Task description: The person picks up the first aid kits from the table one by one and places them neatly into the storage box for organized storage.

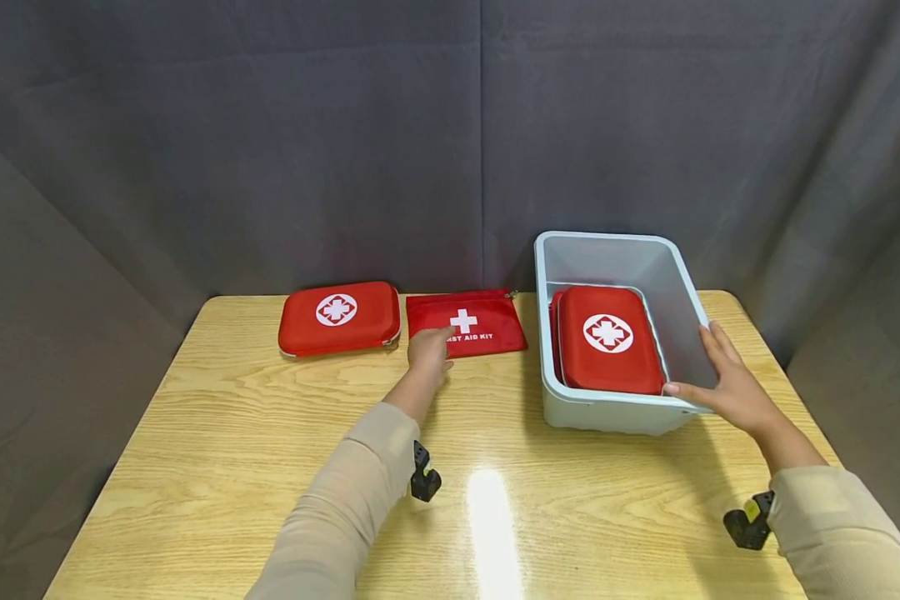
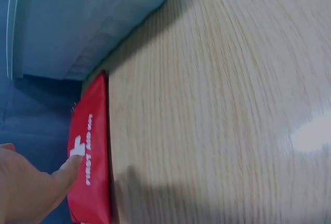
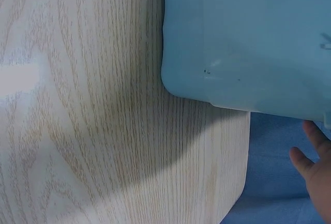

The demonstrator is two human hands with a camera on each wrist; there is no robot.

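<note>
A flat red pouch (image 1: 487, 312) with a white cross and "FIRST AID KIT" lettering lies at the back of the table. Over its left part is my left hand (image 1: 429, 350), the thumb stretched out close by the cross in the left wrist view. To the right stands a pale blue-grey plastic bin (image 1: 592, 414). Fingers spread, my right hand (image 1: 731, 387) rests at the bin's front right corner, thumb at the front rim and other fingers along the right side. Inside the bin sits a red zip case (image 1: 630, 367) with a white round emblem, partly covering another red item.
Left of the pouch, a second red zip case (image 1: 292, 321) with the same emblem lies on the wooden table (image 1: 217, 467). Grey curtains (image 1: 345, 150) hang right behind the table's back edge and along both sides.
</note>
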